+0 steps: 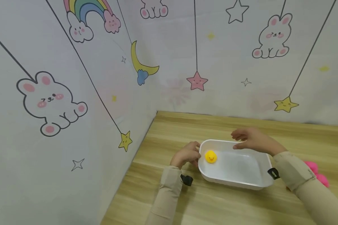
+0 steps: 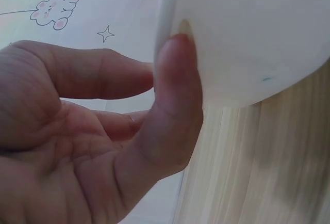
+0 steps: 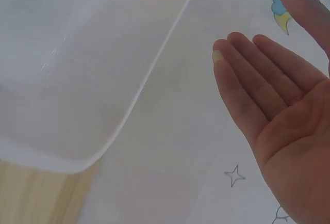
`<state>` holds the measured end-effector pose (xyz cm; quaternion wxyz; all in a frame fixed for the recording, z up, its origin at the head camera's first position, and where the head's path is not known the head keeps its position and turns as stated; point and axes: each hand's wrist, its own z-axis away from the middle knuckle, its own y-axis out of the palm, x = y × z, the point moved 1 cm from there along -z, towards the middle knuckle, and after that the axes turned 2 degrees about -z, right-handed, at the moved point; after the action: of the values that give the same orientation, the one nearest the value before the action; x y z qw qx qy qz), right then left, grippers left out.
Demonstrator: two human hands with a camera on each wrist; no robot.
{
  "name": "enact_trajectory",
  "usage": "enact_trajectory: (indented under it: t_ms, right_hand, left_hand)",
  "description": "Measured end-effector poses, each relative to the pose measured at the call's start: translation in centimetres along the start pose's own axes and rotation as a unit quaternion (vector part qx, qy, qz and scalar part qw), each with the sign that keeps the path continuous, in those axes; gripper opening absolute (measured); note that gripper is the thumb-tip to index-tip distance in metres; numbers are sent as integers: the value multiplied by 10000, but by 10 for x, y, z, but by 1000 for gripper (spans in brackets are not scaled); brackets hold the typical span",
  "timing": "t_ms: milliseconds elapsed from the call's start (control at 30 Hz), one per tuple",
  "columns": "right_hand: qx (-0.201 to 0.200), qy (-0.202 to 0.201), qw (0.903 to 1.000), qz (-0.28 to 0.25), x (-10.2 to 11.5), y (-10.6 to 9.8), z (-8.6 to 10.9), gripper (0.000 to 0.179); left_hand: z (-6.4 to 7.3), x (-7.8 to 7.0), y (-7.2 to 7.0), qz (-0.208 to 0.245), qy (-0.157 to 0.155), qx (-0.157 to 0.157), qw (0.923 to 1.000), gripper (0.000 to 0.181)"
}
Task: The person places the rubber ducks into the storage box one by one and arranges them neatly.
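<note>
A white rectangular plastic basin [image 1: 233, 165] with rounded corners stands on the wooden table. Inside it, near the left end, sits a small yellow rubber duck [image 1: 211, 157]. My left hand [image 1: 186, 154] is at the basin's left end and pinches its rim; the left wrist view shows a curled finger [image 2: 178, 84] against the outer wall and another digit at the rim's edge. Over the far long side hovers my right hand [image 1: 254, 140], holding nothing. Its fingers [image 3: 258, 79] are nearly straight and the thumb is spread in the right wrist view.
Bright pink rounded things [image 1: 316, 175] lie on the table at the right, partly hidden behind the right sleeve [image 1: 294, 170]. White walls with printed rabbits and stars border the table [image 1: 180, 125] at the left and back. Each wrist wears a black strap piece.
</note>
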<state>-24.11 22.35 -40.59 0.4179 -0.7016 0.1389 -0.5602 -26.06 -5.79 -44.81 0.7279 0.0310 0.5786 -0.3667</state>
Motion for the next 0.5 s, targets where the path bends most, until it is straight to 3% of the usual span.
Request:
enact_trajectory:
  t_ms: [167, 500]
  right_hand:
    - [-379, 17, 9993, -47, -17, -7, 25, 55]
    - [-615, 719, 9955, 64, -52, -34, 65, 68]
  left_hand:
    - [2, 3, 1, -160, -93, 0, 9998, 44]
    - [2, -3, 3, -347, 47, -63, 9994, 48]
